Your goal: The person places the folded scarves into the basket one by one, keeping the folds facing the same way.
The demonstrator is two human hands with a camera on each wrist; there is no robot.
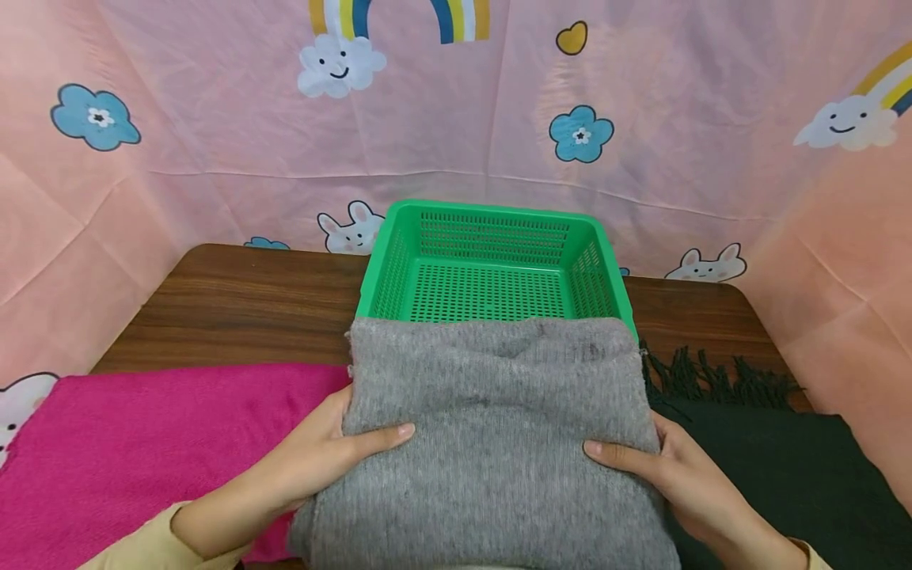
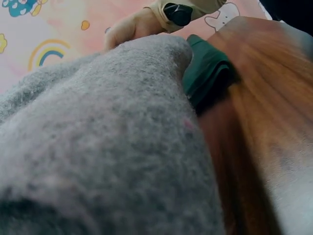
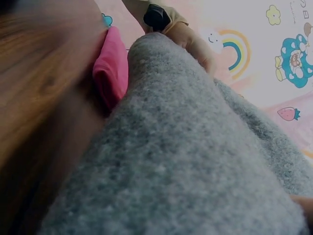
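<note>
A folded grey knitted cloth (image 1: 499, 427) is in front of me, its far edge at the near rim of a green plastic basket (image 1: 492, 218). My left hand (image 1: 340, 445) grips its left side, thumb on top and fingers hidden under it. On the other side my right hand (image 1: 661, 465) grips it the same way. The grey cloth (image 2: 98, 137) fills the left wrist view, with the right hand (image 2: 131, 27) beyond it. The right wrist view shows the grey cloth (image 3: 186, 156) and the left hand (image 3: 191, 40) behind it.
A pink cloth (image 1: 142, 451) lies on the wooden table (image 1: 242, 305) at the left, a dark green fringed cloth (image 1: 769, 451) at the right. The basket is empty. A pink patterned sheet (image 1: 214, 158) hangs behind and at both sides.
</note>
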